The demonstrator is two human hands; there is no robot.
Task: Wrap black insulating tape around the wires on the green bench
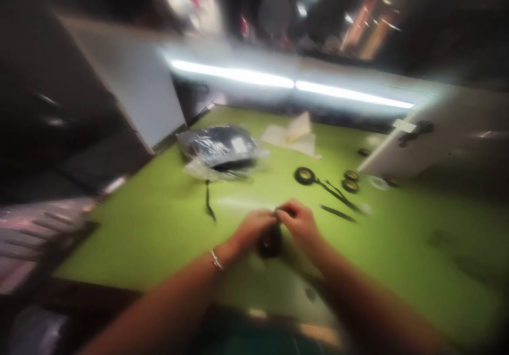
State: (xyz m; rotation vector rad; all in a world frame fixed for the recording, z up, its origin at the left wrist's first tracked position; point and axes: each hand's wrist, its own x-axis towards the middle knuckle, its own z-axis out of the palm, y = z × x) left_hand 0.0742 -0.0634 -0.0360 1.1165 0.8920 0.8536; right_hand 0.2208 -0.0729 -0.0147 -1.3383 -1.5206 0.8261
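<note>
My left hand [256,225] and my right hand [299,219] meet over the middle of the green tabletop [159,238]. Both have their fingers pinched closed at the top of a small dark object [270,244], whose kind is lost in blur and shadow. Its lower part shows below and between the hands. To the right of the right hand lie a black tape roll [305,175] with a yellowish core, long black strips [338,196] and a thin dark pointed piece [338,213]. A short black strip [209,202] lies beyond the left hand.
A clear plastic bag [222,150] of dark items lies at the back left. Folded white paper [292,136] sits behind the hands. More tape rolls [350,181] and a white ring [377,182] lie near the right panel [429,148]. A lit tube lamp [238,75] spans the back.
</note>
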